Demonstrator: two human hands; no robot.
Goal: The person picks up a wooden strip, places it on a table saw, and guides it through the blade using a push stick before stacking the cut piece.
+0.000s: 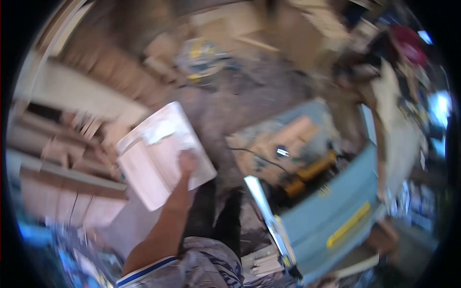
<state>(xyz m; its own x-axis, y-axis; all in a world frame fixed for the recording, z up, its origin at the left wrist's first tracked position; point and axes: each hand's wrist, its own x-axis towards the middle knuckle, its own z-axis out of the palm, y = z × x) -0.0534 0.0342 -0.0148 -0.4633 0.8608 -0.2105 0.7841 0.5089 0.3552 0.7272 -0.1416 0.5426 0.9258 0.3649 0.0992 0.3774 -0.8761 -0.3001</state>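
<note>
My left hand (188,162) is on or just over the right part of a pale, round-cornered panel (201,168), left of my legs. Motion blur smears its fingers, so their grip does not show. Flat pinkish wood pieces (149,165) appear to lie on the panel's near side, and a whitish patch shows along its far side. My right hand is not in view.
A light-blue machine (331,216) with a yellow strip stands at the right. Behind it, a board (247,139) carries wood pieces, a dark cable and a small shiny object (282,151). Stacked timber (96,79) lines the left. A blurred yellow-and-blue item (201,57) lies on the floor ahead.
</note>
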